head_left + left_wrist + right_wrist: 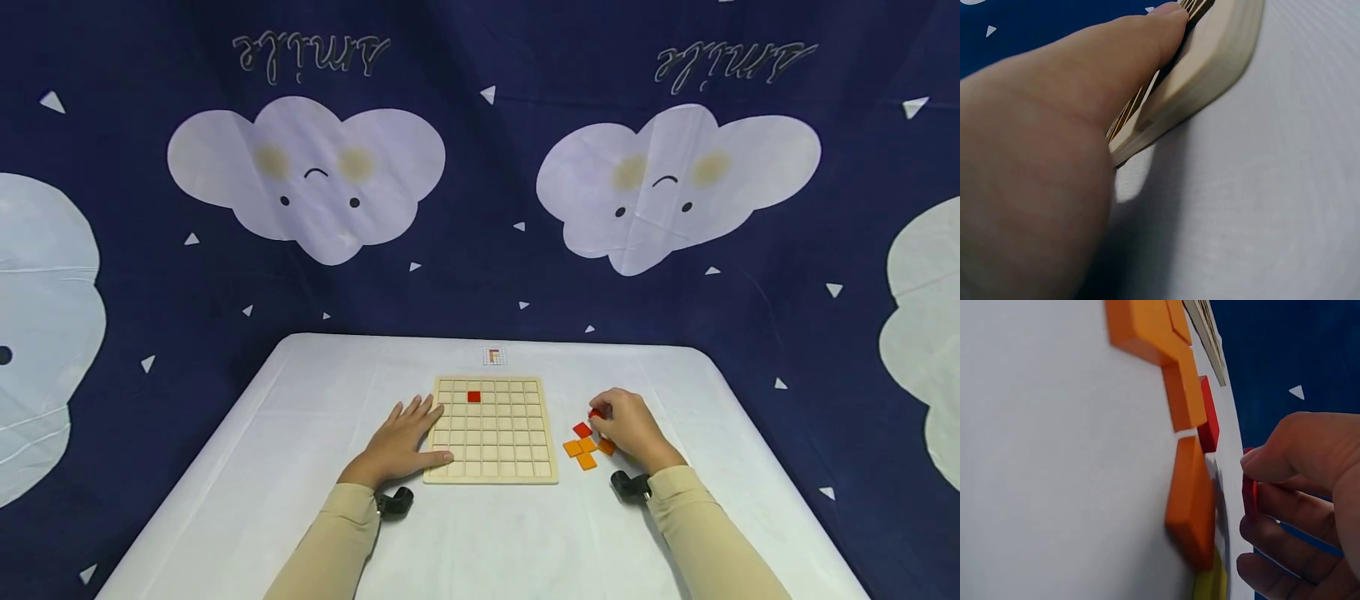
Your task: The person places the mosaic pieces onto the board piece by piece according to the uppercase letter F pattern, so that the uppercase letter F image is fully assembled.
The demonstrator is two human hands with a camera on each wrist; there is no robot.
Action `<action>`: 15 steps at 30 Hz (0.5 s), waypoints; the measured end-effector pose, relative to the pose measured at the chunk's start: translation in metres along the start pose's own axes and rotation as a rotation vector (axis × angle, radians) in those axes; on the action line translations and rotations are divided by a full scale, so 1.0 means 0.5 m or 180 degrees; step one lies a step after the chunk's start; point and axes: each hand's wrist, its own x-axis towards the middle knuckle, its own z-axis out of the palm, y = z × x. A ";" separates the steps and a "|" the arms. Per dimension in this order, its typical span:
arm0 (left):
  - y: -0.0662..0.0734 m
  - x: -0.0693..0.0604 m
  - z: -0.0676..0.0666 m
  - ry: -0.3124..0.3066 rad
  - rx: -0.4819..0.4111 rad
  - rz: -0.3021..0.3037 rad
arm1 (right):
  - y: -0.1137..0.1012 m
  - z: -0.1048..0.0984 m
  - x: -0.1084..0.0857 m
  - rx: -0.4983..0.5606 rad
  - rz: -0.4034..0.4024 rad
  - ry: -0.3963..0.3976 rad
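At twelve o'clock from you, midway across the bench [480, 542], lies the wooden grid board [491, 481], with a small pattern card [494, 357] just beyond it. Your left hand [401, 437] rests over the board's nine o'clock edge, fingers spread and fairly straight, thumb reaching over the near part of the frame; it grips nothing and seems only to steady the board. At three o'clock from the board, your right hand [628, 425] is closed to a pinch, with a held red tile [1249, 490] between thumb and fingers.

You look to be near the start: a single placed red tile [474, 397] sits on the grid, towards eleven o'clock, in the second row from the far edge. Left to place, as far as shows, are the one in your pinch, a loose red tile [582, 430], four orange tiles [573, 448] grouped just past three o'clock from the board, and a yellow piece [1211, 584] that only the right wrist view shows. The card's coloured squares are too small to count, so you can't judge the full tally.
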 end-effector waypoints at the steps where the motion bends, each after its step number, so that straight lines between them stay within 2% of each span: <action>1: 0.000 -0.001 0.001 0.0006 -0.0018 0.0001 | -0.001 0.001 0.004 0.0006 0.0001 -0.0001; 15: 0.001 -0.001 -0.001 0.0007 -0.0017 0.0006 | -0.029 0.032 0.046 0.0114 -0.0153 0.0142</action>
